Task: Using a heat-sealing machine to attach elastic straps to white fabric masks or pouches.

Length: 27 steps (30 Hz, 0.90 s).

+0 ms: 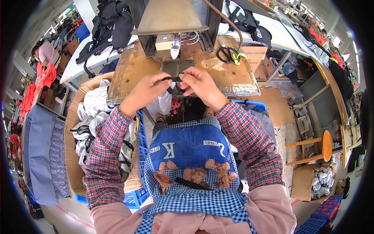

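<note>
My left hand (145, 91) and my right hand (200, 85) meet over the front edge of a worn wooden machine table (128, 72). Both pinch a short black strap piece (174, 79) between fingertips, just in front of a dark metal plate (177, 66) under the machine head (175, 48). My sleeves are red plaid, and a blue checked apron covers my lap.
Black scissors (228, 54) lie on the table's right side. A cardboard box (76, 117) of white and black fabric pieces stands at my left, over a blue crate (134, 199). A wooden stool (321, 146) stands right. Another person (46, 52) works far left.
</note>
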Available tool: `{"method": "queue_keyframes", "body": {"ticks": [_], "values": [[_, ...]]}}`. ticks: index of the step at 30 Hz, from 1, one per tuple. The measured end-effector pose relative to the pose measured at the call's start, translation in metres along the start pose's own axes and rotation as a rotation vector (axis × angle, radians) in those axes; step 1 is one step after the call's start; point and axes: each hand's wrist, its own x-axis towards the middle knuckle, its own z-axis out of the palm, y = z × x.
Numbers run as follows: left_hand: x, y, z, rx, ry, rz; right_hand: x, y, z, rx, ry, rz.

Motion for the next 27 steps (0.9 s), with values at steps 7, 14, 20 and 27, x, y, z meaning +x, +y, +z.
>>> {"method": "queue_keyframes", "body": {"ticks": [7, 14, 20, 27], "values": [[0.016, -0.016, -0.004, -0.087, 0.103, -0.090, 0.018, 0.000, 0.008, 0.258, 0.069, 0.065], [0.024, -0.011, 0.000, -0.330, 0.234, -0.182, 0.033, 0.000, 0.009, 0.411, 0.106, 0.093], [0.028, -0.007, -0.003, -0.328, 0.227, -0.199, 0.040, -0.003, 0.008, 0.458, 0.132, 0.084], [0.031, -0.005, -0.002, -0.355, 0.224, -0.198, 0.043, -0.004, 0.007, 0.486, 0.142, 0.083]]}}
